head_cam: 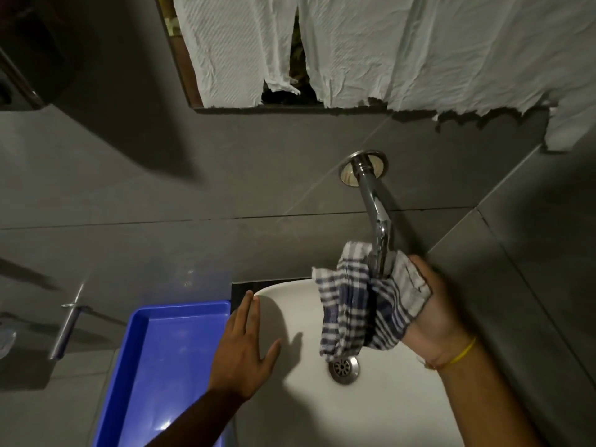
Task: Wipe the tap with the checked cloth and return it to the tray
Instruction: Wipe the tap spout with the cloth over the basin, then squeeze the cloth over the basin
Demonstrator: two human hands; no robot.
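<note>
A chrome tap [371, 195] juts out of the grey tiled wall over a white basin [371, 411]. Its lower end is wrapped in a blue-and-white checked cloth [351, 301], which hangs down toward the drain. My right hand [435, 314] grips the cloth around the tap's tip, palm toward me, a yellow band on the wrist. With fingers spread, my left hand [245, 346] rests flat on the basin's left rim and holds nothing. A blue plastic tray [142, 366] sits just left of the basin, with nothing in the part I see.
White paper sheets [387, 46] cover the mirror above the tap. A metal handle [67, 327] sticks out of the wall at the left. The steel drain [343, 369] lies in the basin under the cloth. A dark fixture [29, 50] hangs at the top left.
</note>
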